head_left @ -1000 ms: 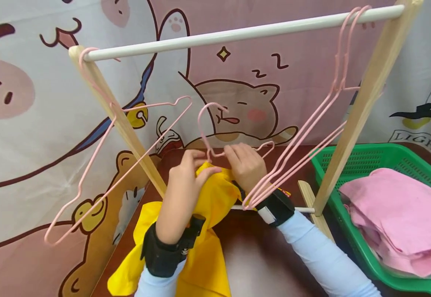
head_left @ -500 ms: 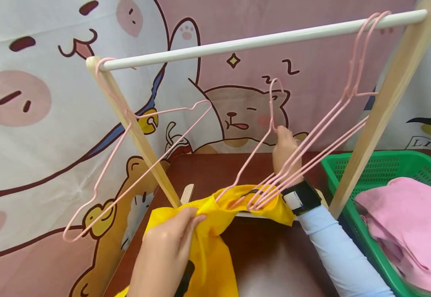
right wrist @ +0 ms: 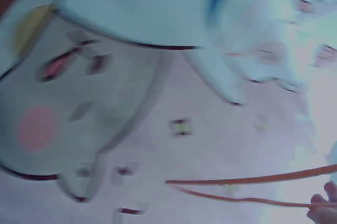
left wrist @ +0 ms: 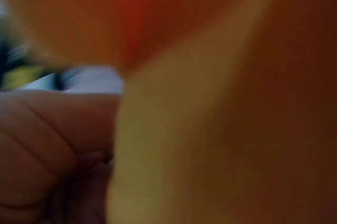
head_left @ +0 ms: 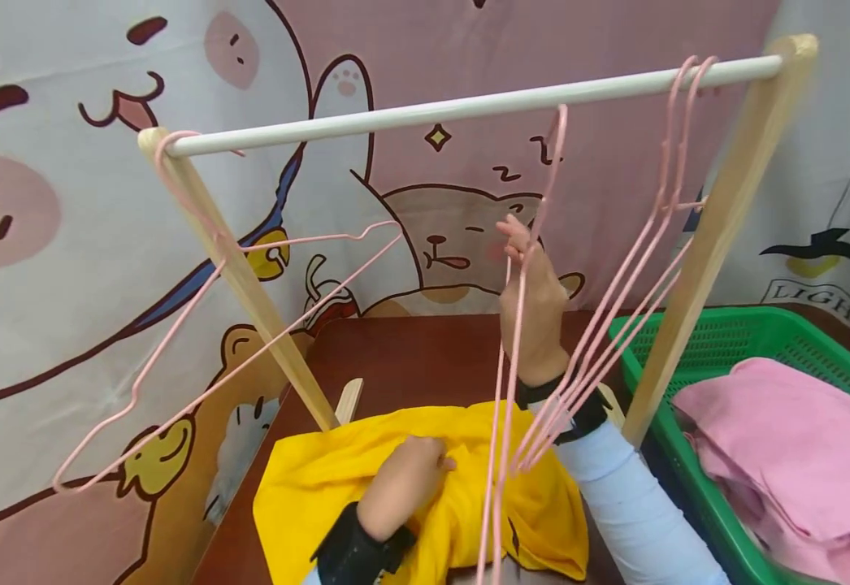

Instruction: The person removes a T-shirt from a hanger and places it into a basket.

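Note:
In the head view my left hand (head_left: pixel 406 479), its fingers curled, grips the bunched yellow shirt (head_left: pixel 344 455) low over the table. My right hand (head_left: pixel 535 313) is raised under the rail, its fingers at the neck of a pink wire hanger (head_left: pixel 518 333) with no garment on it. That hanger stands nearly upright, its hook against the white rail (head_left: pixel 366 122); whether it sits over the rail I cannot tell. In the right wrist view fingertips (right wrist: pixel 326 205) touch the hanger wire (right wrist: pixel 253 179). Blurred skin and yellowish cloth (left wrist: pixel 152 145) fill the left wrist view.
One pink hanger (head_left: pixel 147 366) hangs at the rail's left end. Two more hangers (head_left: pixel 615 301) hang at the right, close to my right forearm. Wooden posts (head_left: pixel 725 219) hold up the rail. A green basket (head_left: pixel 776 333) with folded pink cloth (head_left: pixel 798 439) stands right.
The hanger has come out of the yellow shirt and risen to the rail with my right hand. My left hand and the shirt have moved right, and the shirt now lies bunched lower.

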Tool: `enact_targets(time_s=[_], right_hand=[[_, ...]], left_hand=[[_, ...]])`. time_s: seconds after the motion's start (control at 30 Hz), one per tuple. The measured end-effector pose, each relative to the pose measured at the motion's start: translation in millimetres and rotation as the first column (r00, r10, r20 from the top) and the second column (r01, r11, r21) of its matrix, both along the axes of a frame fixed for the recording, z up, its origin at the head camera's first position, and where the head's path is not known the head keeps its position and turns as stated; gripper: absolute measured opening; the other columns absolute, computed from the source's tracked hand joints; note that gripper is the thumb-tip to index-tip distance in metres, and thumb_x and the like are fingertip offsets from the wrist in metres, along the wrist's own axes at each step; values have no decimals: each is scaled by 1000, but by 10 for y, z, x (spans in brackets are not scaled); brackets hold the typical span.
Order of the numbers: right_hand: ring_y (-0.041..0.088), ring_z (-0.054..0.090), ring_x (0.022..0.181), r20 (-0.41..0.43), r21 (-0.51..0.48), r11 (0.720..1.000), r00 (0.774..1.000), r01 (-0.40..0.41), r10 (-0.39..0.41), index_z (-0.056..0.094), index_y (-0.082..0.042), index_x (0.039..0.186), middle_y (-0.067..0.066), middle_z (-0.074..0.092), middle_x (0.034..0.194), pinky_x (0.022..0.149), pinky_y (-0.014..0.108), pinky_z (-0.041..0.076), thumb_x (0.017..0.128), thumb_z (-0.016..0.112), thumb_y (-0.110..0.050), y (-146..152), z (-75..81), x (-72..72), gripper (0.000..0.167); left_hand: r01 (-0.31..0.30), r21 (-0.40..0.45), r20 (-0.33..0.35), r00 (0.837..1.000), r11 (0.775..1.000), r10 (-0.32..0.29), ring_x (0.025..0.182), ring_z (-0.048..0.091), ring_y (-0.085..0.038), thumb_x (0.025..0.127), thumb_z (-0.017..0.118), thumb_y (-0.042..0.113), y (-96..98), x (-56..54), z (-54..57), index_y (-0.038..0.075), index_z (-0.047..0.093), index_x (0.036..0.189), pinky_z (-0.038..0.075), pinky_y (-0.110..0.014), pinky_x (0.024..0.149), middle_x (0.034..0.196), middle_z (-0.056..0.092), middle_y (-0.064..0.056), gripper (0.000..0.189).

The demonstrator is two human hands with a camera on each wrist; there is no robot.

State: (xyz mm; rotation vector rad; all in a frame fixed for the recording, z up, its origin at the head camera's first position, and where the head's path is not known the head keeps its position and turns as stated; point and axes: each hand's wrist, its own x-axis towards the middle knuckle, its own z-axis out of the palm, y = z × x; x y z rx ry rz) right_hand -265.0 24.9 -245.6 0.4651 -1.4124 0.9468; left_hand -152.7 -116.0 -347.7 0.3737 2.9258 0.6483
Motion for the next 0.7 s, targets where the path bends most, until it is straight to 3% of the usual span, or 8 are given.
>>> enact_targets(time_s=[0.07,0.13,0.2,0.3,0.43,0.53,0.63,0.7], right_hand=[[23,66,102,-17,-58,998,999,-39,39,59,4,101,13,70,103,82,27,53,94,48,-2,4,171,39,15],[18,67,99,37,-116,991,996,-73,78,59,4,99,9,71,102,76,20,53,96,48,-10,68,295,33,18],[12,66,103,161,-161,984,981,-81,107,58,4,97,5,71,104,75,17,50,97,45,-19,195,376,-13,26],[9,61,110,336,-168,982,931,-90,143,55,3,98,4,70,108,78,21,46,98,41,-28,429,372,-100,33],[13,58,115,451,-91,989,881,-114,143,57,-4,109,2,64,122,85,28,46,98,40,-28,705,197,-201,32],[14,56,118,492,-66,983,852,-169,180,57,-21,125,-5,55,134,90,29,48,99,40,-31,865,104,-238,32],[16,49,127,498,-163,924,779,-347,380,44,-26,138,2,47,142,102,28,42,100,37,-27,903,-15,-250,38],[17,44,131,479,-226,875,734,-428,482,40,-21,140,7,44,144,103,28,39,101,35,-24,900,-78,-243,40]], left_hand=[[13,-15,44,999,1000,-12,45,29,-9,88,62,15,20,-64,-164,9,58,65,28,-17,48,53,27,6,23],[34,-12,84,996,999,-33,44,27,-10,87,62,12,37,-71,-297,9,58,63,27,-17,48,51,27,5,25],[49,16,107,993,999,-51,44,27,-10,87,61,11,54,-68,-374,9,58,63,27,-17,48,51,28,5,24],[77,26,106,991,997,-80,44,26,-9,88,61,12,70,-67,-408,10,57,61,27,-17,48,50,26,6,27],[66,35,94,993,997,-69,49,40,-13,90,59,24,44,-61,-342,7,60,73,34,-21,51,55,39,2,24],[7,48,27,1000,999,-8,92,59,-31,85,61,42,-37,-42,-188,4,58,112,44,-42,83,97,61,-14,48],[-50,13,-12,999,999,50,134,21,-51,71,68,54,-237,21,-35,16,30,144,16,-72,99,147,26,-25,90],[-44,-6,5,999,999,44,138,1,-54,64,73,54,-390,55,45,23,21,148,3,-77,98,154,5,-24,103]])
